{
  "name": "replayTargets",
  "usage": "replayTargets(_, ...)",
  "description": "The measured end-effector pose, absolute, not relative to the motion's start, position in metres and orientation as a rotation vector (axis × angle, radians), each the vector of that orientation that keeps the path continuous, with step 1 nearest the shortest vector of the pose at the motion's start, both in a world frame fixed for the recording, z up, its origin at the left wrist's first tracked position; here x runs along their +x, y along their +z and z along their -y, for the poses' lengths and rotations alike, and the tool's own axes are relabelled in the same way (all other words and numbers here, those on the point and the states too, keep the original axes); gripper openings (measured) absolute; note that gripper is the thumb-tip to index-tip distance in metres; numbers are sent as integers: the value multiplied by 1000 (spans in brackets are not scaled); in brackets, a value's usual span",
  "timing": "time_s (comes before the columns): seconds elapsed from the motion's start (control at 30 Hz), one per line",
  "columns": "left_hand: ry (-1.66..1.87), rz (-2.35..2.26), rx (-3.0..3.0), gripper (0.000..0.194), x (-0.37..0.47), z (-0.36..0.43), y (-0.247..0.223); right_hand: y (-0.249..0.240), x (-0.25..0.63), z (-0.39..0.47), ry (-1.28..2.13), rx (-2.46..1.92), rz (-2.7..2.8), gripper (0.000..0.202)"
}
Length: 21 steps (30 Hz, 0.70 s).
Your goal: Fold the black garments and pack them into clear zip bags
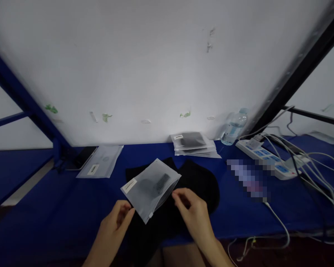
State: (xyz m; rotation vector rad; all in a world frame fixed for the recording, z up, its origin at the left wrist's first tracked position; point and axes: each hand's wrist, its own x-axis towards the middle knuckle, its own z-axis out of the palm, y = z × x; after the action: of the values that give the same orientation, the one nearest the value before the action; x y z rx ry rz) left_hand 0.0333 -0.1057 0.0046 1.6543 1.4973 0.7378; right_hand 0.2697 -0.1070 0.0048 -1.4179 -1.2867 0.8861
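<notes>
Tabletop (pixel 64 207), blue, beneath left hand (pixel 115 218) and right hand (pixel 191 209), black cloth (pixel 204 181) under both, translucent zip bag (pixel 146 185) between them, each thumb and forefinger narrowly spaced near its edges, actual hold unclear, white label (pixel 129 185) just beyond the left hand, slider (pixel 150 214) between hands.

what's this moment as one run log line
left hand: beside bag | right hand: beside bag's parted mouth | grip: unclear | bag: over black cloth | bottle: by wall

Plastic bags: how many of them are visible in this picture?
4 at least: one bag between the left hand and right hand, a left-side bag, and two or more in the far pile, which may hide others.
</notes>
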Motion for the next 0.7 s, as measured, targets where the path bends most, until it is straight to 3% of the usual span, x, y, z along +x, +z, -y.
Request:
replayTargets(0.13,493,-1285,997,56,31,112,3,8,242,119,1000,-1471,1487,30)
replayTargets(0.4,601,-1157,819,53,61,103,6,1,209,118,1683,-1212,988,46)
replayTargets(0.7,592,-1243,767,54,45,114,0,11,213,121,1688,-1063,541,34)
